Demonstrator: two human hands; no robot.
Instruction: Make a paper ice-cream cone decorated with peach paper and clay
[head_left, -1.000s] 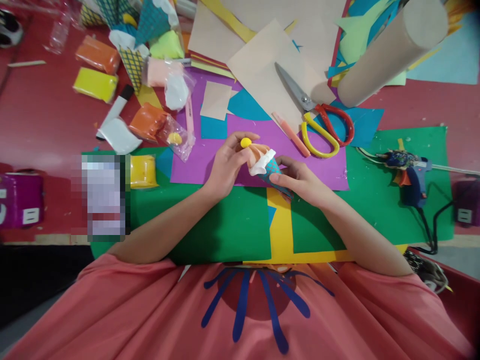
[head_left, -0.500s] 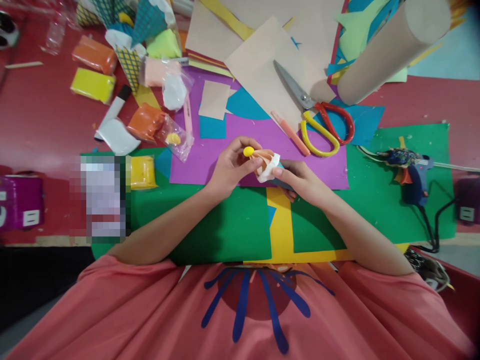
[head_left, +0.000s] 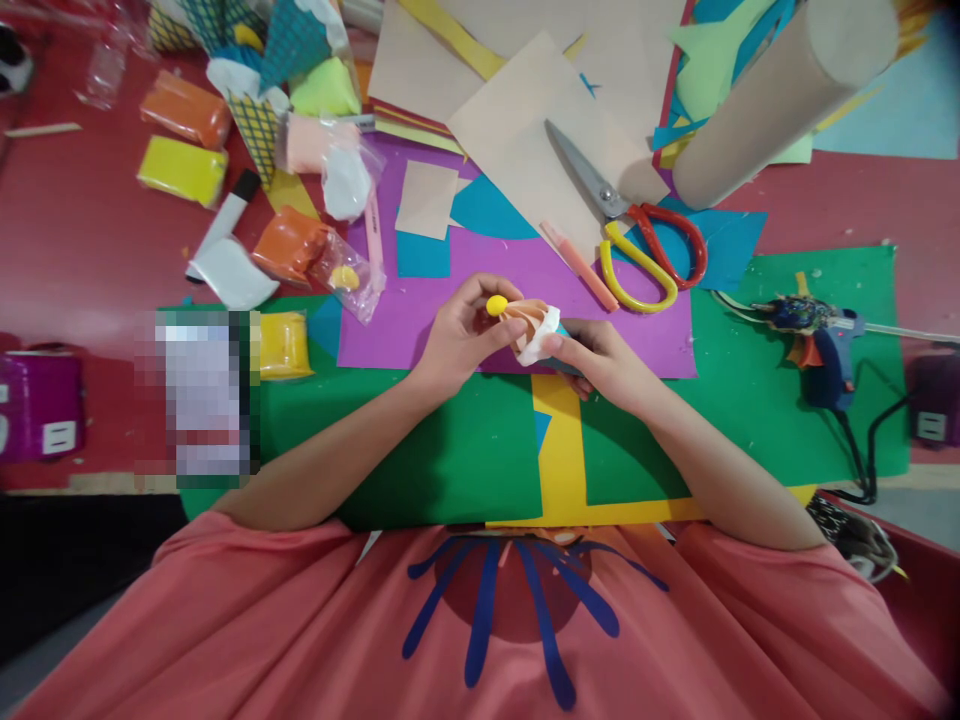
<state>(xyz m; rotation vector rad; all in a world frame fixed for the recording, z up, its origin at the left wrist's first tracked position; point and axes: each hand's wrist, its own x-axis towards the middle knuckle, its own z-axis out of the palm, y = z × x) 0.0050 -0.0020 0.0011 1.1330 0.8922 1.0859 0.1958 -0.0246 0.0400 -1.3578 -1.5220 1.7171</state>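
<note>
Between my hands, above the purple sheet (head_left: 637, 345), is a paper ice cream cone (head_left: 531, 322) lying on its side. Its top is peach and swirled, with a yellow ball (head_left: 496, 306) at the tip and a white wavy band round the rim. My left hand (head_left: 463, 335) pinches the peach swirl, thumb on the near side, just beside the ball. Wrapped round the blue cone part is my right hand (head_left: 604, 362), its thumb pressing near the white band. The fingers hide most of the cone's body.
Scissors (head_left: 611, 200) and a peach marker (head_left: 579, 266) lie beyond my hands. At right rests a glue gun (head_left: 829, 350) with its cord. Clay packets (head_left: 291, 245), finished cones (head_left: 255, 130) and a blurred-out rectangle (head_left: 206, 395) are at left. A paper roll (head_left: 772, 110) lies at back right.
Both hands keep the same hold on the ice cream cone. The whole table scene has shifted very slightly left in view; otherwise nothing has visibly moved.
</note>
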